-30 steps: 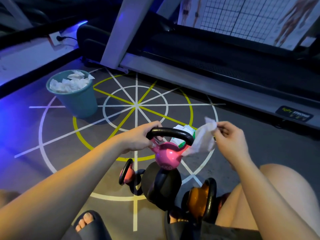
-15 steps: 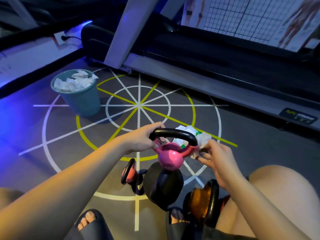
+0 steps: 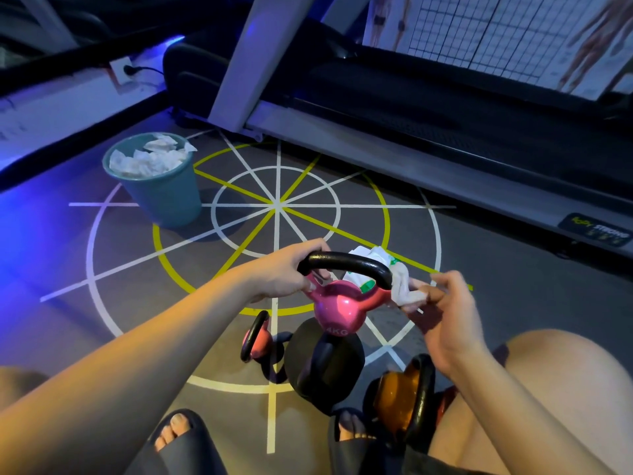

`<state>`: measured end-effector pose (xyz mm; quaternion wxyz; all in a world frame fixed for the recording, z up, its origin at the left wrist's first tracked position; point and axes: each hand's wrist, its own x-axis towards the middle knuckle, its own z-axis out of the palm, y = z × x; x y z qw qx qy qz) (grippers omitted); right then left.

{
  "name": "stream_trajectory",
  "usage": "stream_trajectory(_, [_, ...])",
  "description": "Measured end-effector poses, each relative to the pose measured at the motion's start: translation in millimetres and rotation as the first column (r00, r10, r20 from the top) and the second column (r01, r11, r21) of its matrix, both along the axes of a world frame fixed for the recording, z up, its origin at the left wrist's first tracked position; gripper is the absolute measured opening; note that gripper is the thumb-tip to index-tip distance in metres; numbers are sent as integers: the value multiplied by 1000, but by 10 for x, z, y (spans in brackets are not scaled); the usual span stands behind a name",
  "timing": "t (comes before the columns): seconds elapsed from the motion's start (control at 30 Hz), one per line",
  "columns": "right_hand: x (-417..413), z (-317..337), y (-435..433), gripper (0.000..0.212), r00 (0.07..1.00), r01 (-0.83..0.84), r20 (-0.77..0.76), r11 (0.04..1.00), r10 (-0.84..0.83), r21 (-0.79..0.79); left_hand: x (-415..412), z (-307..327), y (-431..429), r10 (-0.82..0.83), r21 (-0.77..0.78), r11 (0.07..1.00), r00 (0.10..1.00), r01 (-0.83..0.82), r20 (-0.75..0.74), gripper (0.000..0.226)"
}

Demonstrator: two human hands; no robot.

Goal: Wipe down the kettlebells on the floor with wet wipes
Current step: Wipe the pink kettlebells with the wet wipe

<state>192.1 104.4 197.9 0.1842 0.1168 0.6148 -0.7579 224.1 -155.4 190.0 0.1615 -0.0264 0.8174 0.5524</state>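
Crumpled wipe point(image 3: 404, 286) now against glossy kettlebell point(image 3: 337, 311)

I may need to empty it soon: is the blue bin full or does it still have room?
Full: crumpled white wipes fill the blue bin to its rim.

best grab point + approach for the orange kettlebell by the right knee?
Take the orange kettlebell by its black handle loop, coming from above. The loop stands upright and edge-on to the camera, with its top bar free, so fingers can hook through it. The round body looks too smooth and wide for a one-hand grip, and the right knee crowds its right side.
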Motion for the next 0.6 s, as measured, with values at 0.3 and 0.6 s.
stream_trajectory(0.3, [-80,-146,97,31,974,-185,-116,977,197,101,2,-11,-24,26,13,1000,1000,-26,8,38])
stream_trajectory(0.6, [-117,-348,-186,49,924,-204,-219,889,312,409,4,86,62,-11,-25,1000,1000,11,0,39])
